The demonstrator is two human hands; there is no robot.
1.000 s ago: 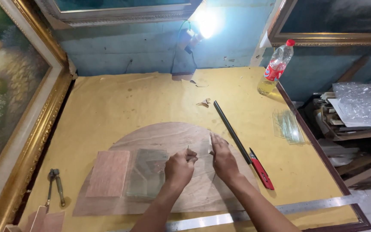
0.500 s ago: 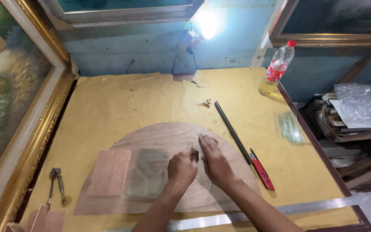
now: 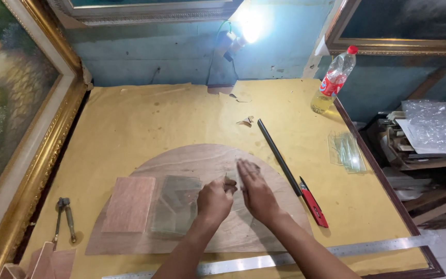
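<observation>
My left hand [image 3: 215,199] is closed in a loose fist on a small thin tool whose tip pokes up by the thumb. It rests on a half-round plywood board [image 3: 192,160]. My right hand [image 3: 254,190] lies flat, fingers together and pointing away, pressed on the board right beside the left hand. I cannot tell whether a clear pane lies under its palm. A stack of clear glass sheets [image 3: 176,204] sits just left of my left hand. Beside it lies a small rectangular plywood piece [image 3: 129,204].
A black rod [image 3: 280,157] and a red utility knife [image 3: 313,207] lie right of the board. A steel ruler [image 3: 285,258] runs along the near edge and pliers [image 3: 63,219] lie at left. Glass pieces [image 3: 346,150], a bottle [image 3: 334,80] and a framed painting [image 3: 21,129] border the yellow table.
My right hand has slid left across the board until it lies next to my left hand. The left hand has stayed almost in place.
</observation>
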